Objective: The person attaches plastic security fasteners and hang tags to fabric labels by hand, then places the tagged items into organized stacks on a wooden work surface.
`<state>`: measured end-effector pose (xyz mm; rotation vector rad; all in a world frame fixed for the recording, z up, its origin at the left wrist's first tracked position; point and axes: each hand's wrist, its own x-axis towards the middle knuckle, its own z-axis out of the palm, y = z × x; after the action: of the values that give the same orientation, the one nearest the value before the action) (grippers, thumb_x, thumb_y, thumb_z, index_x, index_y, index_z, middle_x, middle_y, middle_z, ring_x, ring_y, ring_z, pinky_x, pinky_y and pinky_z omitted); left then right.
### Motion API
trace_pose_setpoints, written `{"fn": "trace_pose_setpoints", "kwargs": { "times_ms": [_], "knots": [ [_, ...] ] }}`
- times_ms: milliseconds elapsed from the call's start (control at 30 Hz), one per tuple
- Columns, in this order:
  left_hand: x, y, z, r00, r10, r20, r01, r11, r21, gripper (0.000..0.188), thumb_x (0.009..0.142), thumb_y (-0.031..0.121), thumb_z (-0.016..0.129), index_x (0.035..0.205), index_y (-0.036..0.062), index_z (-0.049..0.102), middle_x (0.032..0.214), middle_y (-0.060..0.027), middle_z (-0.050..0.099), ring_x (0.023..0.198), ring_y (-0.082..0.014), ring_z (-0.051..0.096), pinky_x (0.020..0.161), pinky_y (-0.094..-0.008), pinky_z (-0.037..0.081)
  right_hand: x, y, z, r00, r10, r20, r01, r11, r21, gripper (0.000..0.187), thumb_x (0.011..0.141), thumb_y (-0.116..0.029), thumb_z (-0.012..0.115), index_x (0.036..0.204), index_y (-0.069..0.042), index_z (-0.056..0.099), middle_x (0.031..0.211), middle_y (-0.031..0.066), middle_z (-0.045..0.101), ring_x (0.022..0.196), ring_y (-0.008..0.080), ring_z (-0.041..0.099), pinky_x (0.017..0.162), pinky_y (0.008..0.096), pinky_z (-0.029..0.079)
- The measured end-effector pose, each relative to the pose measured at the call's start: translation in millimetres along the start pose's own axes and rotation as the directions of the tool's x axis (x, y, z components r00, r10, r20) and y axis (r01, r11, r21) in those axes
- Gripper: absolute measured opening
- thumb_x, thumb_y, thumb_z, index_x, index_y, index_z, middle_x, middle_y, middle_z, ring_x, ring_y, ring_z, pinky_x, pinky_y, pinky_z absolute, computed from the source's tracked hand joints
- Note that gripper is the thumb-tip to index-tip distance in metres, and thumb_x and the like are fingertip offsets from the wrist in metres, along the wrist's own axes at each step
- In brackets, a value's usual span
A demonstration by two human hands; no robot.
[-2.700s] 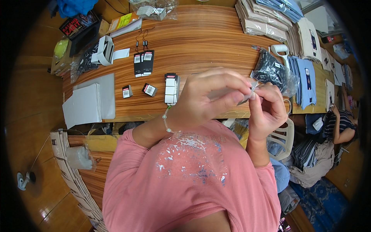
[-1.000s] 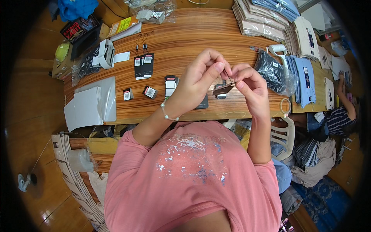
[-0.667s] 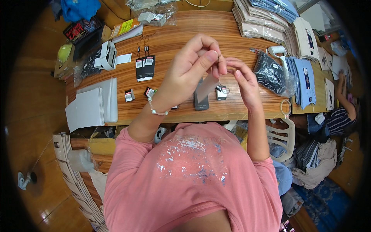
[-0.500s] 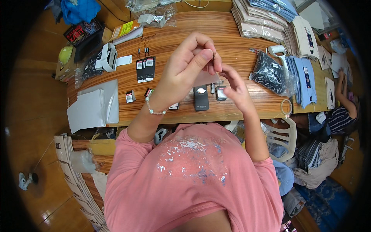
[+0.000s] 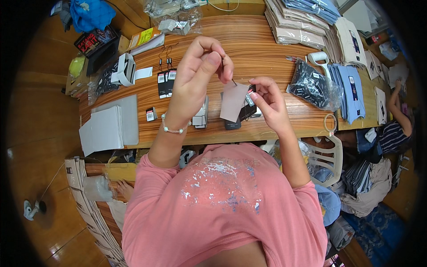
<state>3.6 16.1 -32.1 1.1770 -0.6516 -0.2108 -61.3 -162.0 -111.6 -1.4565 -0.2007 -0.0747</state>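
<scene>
My left hand (image 5: 198, 73) is raised over the table with thumb and forefinger pinched on a dark string (image 5: 234, 82). From that string hangs a pale pinkish tag (image 5: 233, 103). Just to its right, my right hand (image 5: 272, 104) has thumb and fingers closed on a black hang tag (image 5: 250, 108) bearing a small sticker; the pale one partly covers it. Underneath, on the table, lies a stack of black tags (image 5: 232, 126), mostly hidden. A pile of small white-faced tags (image 5: 201, 116) sits beside my left wrist.
Strung black tags (image 5: 166, 84) and a small sticker stack (image 5: 151, 114) lie left, near white sheets (image 5: 101, 129). At right are a bag of black pieces (image 5: 313, 84), a white lint roller (image 5: 318, 58) and folded blue shirts (image 5: 351, 91). Another person's arm (image 5: 397, 107) shows far right.
My left hand has moved left, and the pale tag now hangs in fuller view from its string. My right hand's fingers have closed on the black tag.
</scene>
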Motion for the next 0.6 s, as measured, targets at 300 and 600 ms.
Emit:
{"fn": "trace_pose_setpoints", "kwargs": {
  "times_ms": [300,600],
  "knots": [
    [2.1,-13.1,-0.7,0.993,-0.11,-0.044,0.094,0.958,-0.27,0.014,0.094,0.022,0.039,0.093,0.0077,0.04,0.072,-0.0023,0.042,0.066,-0.0106,0.042,0.063,-0.025,0.039,-1.8,5.7,-4.3,0.995,-0.067,0.073,0.04,0.944,0.328,0.041,0.084,-0.029,0.057,0.113,-0.001,0.045,0.108,0.0081,0.047,0.106,0.0157,0.044,0.091,0.0261,0.033],
    [2.3,-10.4,0.6,0.997,-0.074,0.0,0.07,0.934,-0.351,0.012,0.094,0.02,0.04,0.094,0.0079,0.04,0.071,-0.0028,0.044,0.066,-0.011,0.044,0.064,-0.0253,0.04,-0.6,-2.9,5.1,0.989,-0.099,0.109,0.079,0.982,0.169,0.083,0.079,-0.07,0.029,0.116,0.002,0.045,0.11,0.0099,0.047,0.105,0.0175,0.046,0.091,0.0302,0.035]
  ]
}}
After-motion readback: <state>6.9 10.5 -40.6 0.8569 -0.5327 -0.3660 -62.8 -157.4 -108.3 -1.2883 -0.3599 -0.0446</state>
